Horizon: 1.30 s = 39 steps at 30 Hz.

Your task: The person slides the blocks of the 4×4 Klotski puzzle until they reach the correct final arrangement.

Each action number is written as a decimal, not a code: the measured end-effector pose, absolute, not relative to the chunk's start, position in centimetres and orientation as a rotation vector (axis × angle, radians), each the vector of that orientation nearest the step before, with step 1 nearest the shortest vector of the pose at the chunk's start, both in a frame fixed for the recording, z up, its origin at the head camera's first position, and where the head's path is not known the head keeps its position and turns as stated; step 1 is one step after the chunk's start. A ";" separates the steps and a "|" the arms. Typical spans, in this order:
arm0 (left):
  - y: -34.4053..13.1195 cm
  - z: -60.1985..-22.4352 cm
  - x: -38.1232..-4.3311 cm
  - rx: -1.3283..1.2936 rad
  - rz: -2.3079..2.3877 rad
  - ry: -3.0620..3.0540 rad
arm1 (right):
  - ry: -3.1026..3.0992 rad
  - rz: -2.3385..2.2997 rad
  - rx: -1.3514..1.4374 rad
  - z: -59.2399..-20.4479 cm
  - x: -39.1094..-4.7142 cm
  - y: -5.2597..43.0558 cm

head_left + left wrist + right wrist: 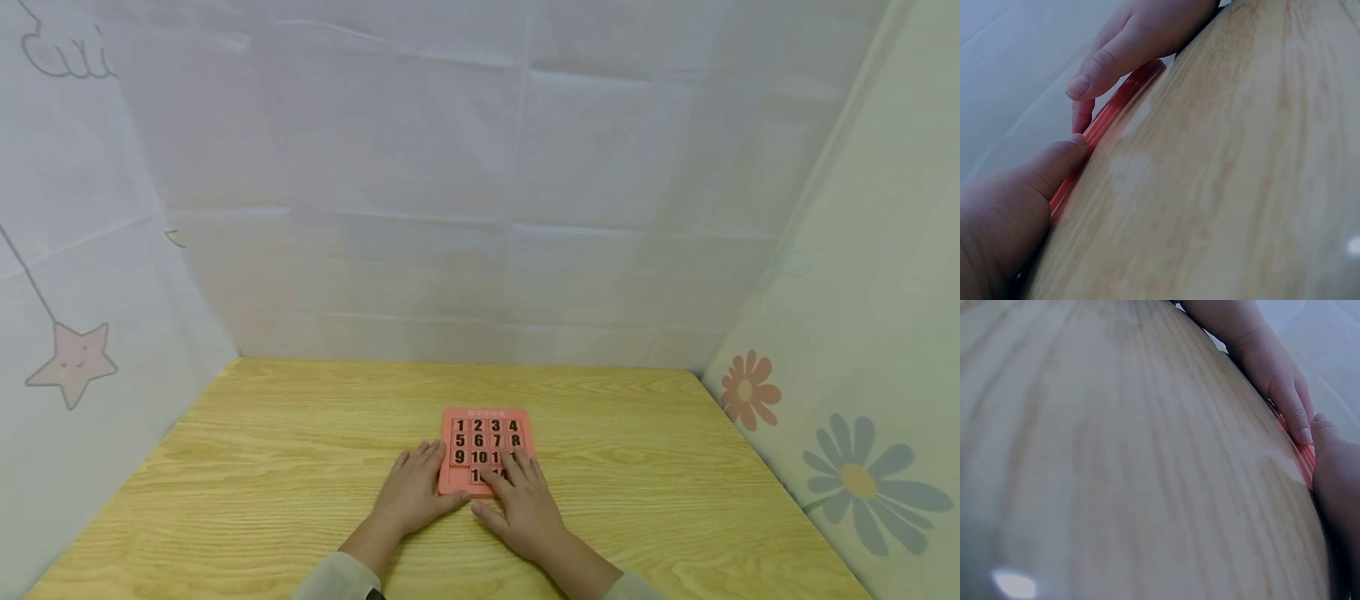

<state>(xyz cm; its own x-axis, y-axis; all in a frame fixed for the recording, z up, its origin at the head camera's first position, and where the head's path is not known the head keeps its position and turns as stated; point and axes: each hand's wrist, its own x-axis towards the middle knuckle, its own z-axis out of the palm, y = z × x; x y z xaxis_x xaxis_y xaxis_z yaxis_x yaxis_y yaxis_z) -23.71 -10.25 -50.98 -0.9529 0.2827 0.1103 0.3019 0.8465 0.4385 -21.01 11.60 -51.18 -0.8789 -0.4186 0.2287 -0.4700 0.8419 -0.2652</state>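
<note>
A pink number slide puzzle [456, 482] lies flat on the table in the head view, its black-numbered tiles in rows. Along the top rows run 1 to 8; 9 and 10 show below, and the lower-left corner bares the pink base. My left hand [411, 492] holds the frame, fingers along its left side and thumb at the near edge. Over the lower-right tiles lies my right hand [528, 512], fingers extended and touching them, covering several numbers. From the left wrist view, the puzzle's red-looking edge [1113, 109] shows between both thumbs.
The wood-grain table [300, 450] spreads around the puzzle. A pale cloth wall [480, 208] stands behind it, and printed side walls rise left and right, with a star [72, 364] on one and flowers [858, 481] on the other.
</note>
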 end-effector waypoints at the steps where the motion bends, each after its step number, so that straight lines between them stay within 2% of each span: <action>1: -10.2 -51.0 -23.7 -0.473 -0.714 -2.979 | -2.858 0.472 0.695 -51.2 -21.0 11.6; 39: -10.2 -50.9 -23.7 -0.475 -0.676 -2.964 | -2.856 0.555 0.703 -51.0 -20.9 10.5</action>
<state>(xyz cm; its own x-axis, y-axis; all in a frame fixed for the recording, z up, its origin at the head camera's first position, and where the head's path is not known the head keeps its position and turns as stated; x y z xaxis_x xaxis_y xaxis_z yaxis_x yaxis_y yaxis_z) -23.70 -10.18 -50.89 -0.9503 0.2831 0.1299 0.3114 0.8561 0.4125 -20.86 10.50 -50.96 -0.8793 -0.4181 0.2280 -0.4731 0.8219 -0.3173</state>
